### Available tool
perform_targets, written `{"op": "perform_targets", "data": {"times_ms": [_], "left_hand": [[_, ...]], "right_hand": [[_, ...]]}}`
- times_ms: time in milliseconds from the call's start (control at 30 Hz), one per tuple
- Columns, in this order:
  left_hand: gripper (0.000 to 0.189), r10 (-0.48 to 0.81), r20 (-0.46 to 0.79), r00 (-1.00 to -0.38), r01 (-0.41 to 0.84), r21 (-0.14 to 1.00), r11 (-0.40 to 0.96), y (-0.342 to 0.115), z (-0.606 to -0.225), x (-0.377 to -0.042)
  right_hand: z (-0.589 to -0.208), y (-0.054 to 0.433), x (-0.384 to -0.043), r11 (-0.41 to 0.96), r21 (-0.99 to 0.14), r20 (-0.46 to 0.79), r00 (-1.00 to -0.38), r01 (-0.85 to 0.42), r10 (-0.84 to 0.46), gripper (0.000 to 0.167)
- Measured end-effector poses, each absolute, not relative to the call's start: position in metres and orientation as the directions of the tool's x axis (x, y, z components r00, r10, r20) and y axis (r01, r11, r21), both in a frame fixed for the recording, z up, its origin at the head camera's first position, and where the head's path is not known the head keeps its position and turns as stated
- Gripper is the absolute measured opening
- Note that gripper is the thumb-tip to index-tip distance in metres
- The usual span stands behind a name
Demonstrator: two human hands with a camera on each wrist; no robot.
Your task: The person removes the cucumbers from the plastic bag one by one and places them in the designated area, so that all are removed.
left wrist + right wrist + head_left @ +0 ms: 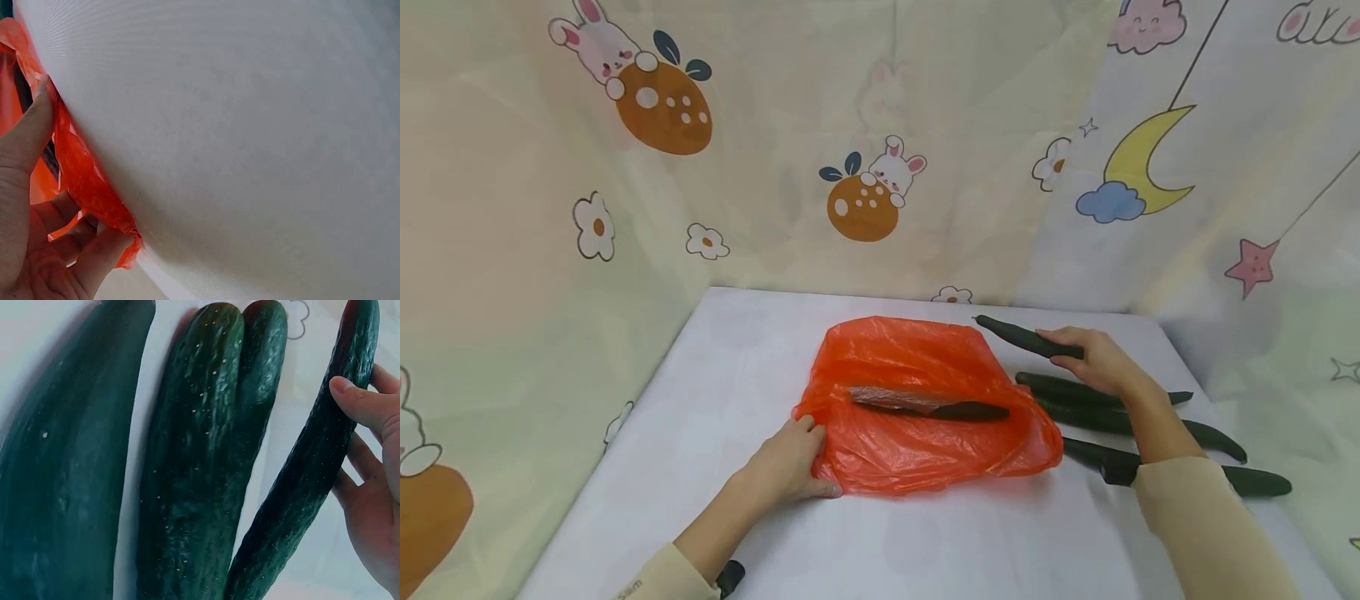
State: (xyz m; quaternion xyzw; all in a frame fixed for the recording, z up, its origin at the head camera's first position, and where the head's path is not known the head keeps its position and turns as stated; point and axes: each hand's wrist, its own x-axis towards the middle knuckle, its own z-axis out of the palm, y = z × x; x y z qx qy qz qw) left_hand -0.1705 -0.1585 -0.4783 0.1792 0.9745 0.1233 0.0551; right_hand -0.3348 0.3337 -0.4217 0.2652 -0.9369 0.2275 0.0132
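A crumpled red plastic bag (910, 458) lies mid-table. My left hand (786, 458) holds its left edge; in the left wrist view, the thumb and curled fingers are spread along the bag's rim (94, 187). A long dark object (970, 411), partly beneath a shiny clear film, shows at the bag's middle; whether it is inside, I cannot tell. My right hand (1093, 354) grips one end of a dark green cucumber (1018, 336), raised right of the bag, its thin tip pointing left. Three more cucumbers (1255, 482) lie under and beside my right forearm.
The white table (737, 350) ends at a patterned cloth (775, 150) hanging behind and at both sides. In the right wrist view, a large cucumber (69, 456) and two touching cucumbers (194, 444) lie beside the held one. Black devices sit at both wrists.
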Motion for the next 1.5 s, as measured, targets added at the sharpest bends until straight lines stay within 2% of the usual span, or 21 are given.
{"op": "perform_targets", "data": {"times_ms": [233, 633, 800, 1067, 1500], "left_hand": [[0.076, 0.339, -0.072, -0.938, 0.313, 0.244, 0.918, -0.159, -0.478, -0.171], [0.077, 0.347, -0.094, -0.933, 0.311, 0.272, 0.911, -0.154, -0.483, -0.171], [0.077, 0.335, -0.102, -0.937, 0.3, 0.263, 0.917, -0.153, -0.484, -0.17], [0.076, 0.33, -0.076, -0.941, 0.302, 0.253, 0.919, -0.157, -0.481, -0.17], [0.08, 0.315, -0.103, -0.943, 0.28, 0.262, 0.923, -0.156, -0.48, -0.172]], "right_hand": [[-0.425, 0.337, -0.349, 0.777, -0.407, 0.097, -0.869, -0.48, -0.486, 0.052], [-0.454, 0.355, -0.345, 0.833, -0.39, -0.056, -0.893, -0.392, -0.446, 0.05], [-0.458, 0.355, -0.347, 0.838, -0.381, -0.076, -0.89, -0.391, -0.45, 0.048], [-0.46, 0.349, -0.354, 0.843, -0.416, -0.133, -0.893, -0.343, -0.429, 0.042], [-0.458, 0.344, -0.347, 0.834, -0.459, -0.103, -0.914, -0.306, -0.392, 0.043]]}}
